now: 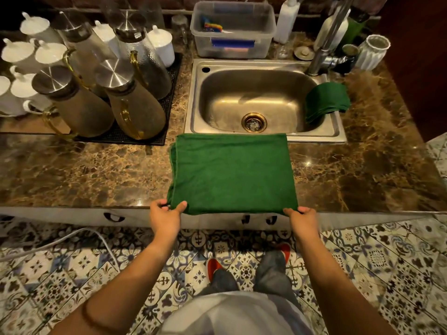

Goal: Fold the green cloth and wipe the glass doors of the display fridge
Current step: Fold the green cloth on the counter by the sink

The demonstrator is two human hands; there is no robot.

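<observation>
A green cloth (232, 172) lies flat on the brown marble counter (84, 170) in front of the sink, folded into a rectangle with doubled layers showing along its left edge. My left hand (165, 215) pinches its near left corner at the counter's front edge. My right hand (302, 217) pinches the near right corner. The near hem hangs slightly over the counter edge. No display fridge is in view.
A steel sink (256, 102) sits behind the cloth, with a second folded green cloth (326, 100) on its right rim. Several lidded jugs (135, 105) and white cups (19, 54) crowd the left. A plastic tub (233, 30), bottles and a tap (324, 52) stand at the back.
</observation>
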